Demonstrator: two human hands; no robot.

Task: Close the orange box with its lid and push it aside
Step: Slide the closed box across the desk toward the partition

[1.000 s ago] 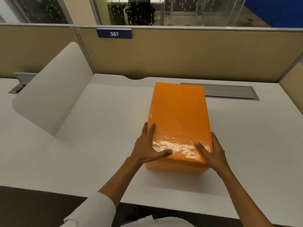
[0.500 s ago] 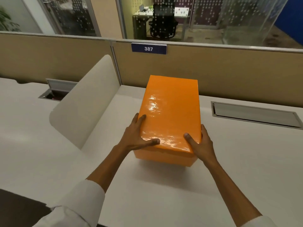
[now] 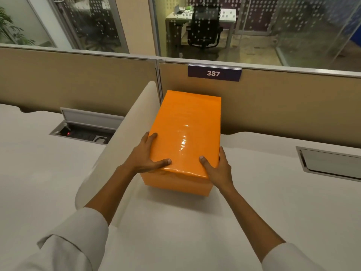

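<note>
The glossy orange box [image 3: 187, 133] stands on the white desk [image 3: 254, 212] with its lid fully on, its far end close to the tan partition. My left hand [image 3: 145, 156] grips its near left corner, thumb on top of the lid. My right hand [image 3: 217, 169] grips the near right corner the same way. The box's left side lies close against the curved white divider [image 3: 125, 141].
A tan partition wall [image 3: 283, 106] with a "387" plate [image 3: 214, 73] closes the desk's far side. An open cable hatch [image 3: 86, 127] lies beyond the divider at left. A closed hatch [image 3: 330, 163] sits at right.
Both hands have slid the box away from me and leftward, from mid-desk to the corner by the divider and partition. The grip has stayed the same.
</note>
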